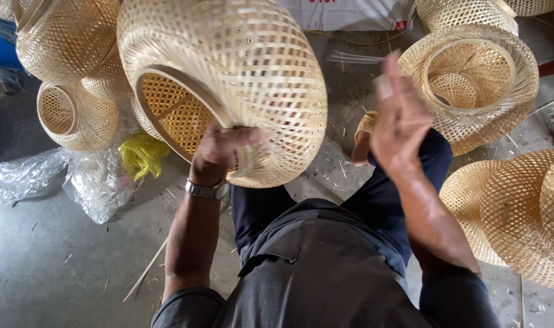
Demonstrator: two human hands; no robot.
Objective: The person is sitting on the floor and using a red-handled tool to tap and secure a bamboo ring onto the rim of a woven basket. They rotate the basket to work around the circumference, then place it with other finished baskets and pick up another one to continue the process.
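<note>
Left hand [219, 152] grip clamped on the woven bamboo shade's [240, 73] rim; right hand [401, 121] raised, fingers apart.

The person wears a dark grey short-sleeved shirt [325, 279] with a collar and a flapped chest pocket, its sleeves ending above the elbows, over dark navy trousers [374, 206]. A silver metal wristwatch [207, 191] with a linked band circles the left wrist. Both forearms are bare, and a bare foot [361, 149] shows beyond the knee.
</note>
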